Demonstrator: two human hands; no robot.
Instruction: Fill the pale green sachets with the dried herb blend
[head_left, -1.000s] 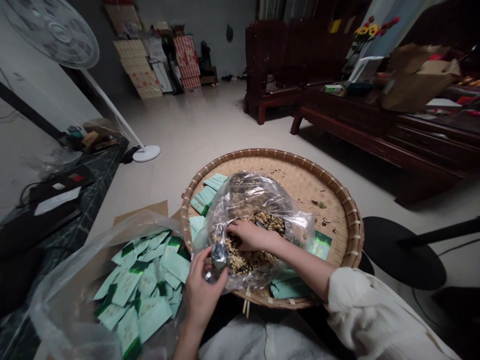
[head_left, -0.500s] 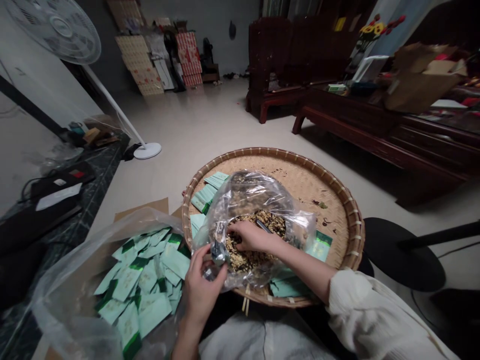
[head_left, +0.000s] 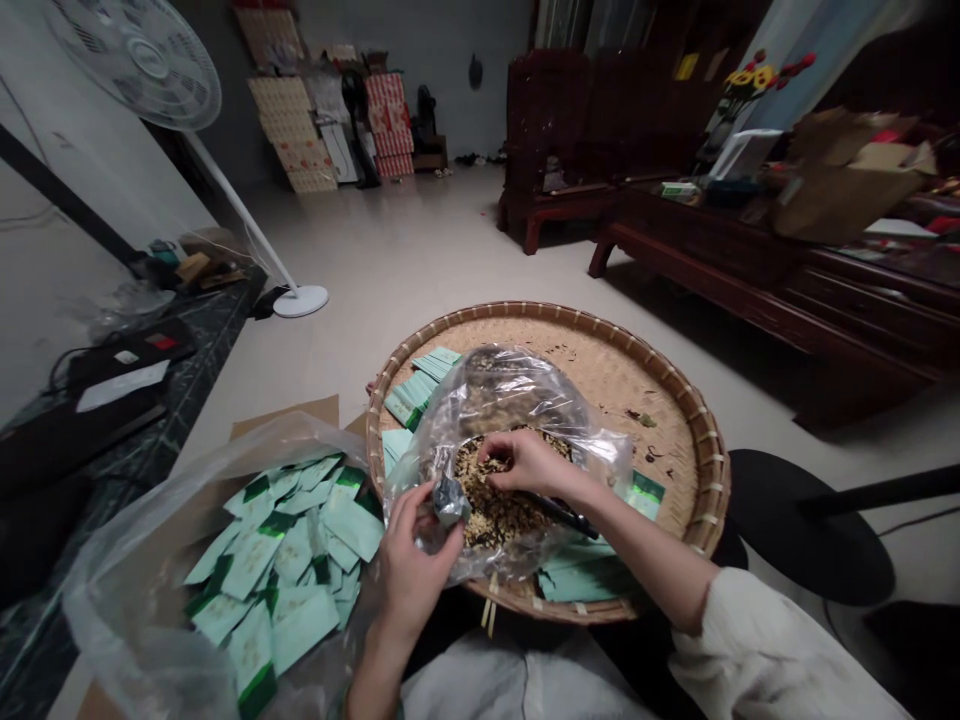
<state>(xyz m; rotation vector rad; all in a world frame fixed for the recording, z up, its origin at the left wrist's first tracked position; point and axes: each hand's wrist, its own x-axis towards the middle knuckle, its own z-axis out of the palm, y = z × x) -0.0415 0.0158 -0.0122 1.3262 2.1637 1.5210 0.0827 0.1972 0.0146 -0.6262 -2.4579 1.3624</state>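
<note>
So, the left hand (head_left: pixel 416 575) sits at the near edge of a clear plastic bag (head_left: pixel 517 395), its grip closed on a small dark foil sachet (head_left: pixel 451 502), held between thumb and fingers at the bag's mouth. The right hand (head_left: pixel 529 462) reaches into the bag, its grip pinched on some of the loose dried leaves (head_left: pixel 491 495) heaped inside. A black-handled tool (head_left: pixel 566 515) lies under the right wrist, partly inside the bag; its kind is hard to tell. The bag rests on a round woven bamboo tray (head_left: pixel 637 360), with stray bits scattered across its weave. Stacks of mint-green packets (head_left: pixel 416 400) with dark green bands lie on the tray beside the bag, and more (head_left: pixel 581 580) lie on the near side. Other loose packets (head_left: pixel 300 550) fill a second clear bag (head_left: pixel 127 600) to the left of the tray, just beside its rim, with a sheet of cardboard (head_left: pixel 289 415) behind. Further left is a dark marble surface (head_left: pixel 150 350), and beyond it a white pedestal fan (head_left: pixel 142 60). To the right stand a round black stool (head_left: pixel 806 525) and a dark wooden low table (head_left: pixel 697 225) carrying a cardboard box (head_left: pixel 847 180)
</note>
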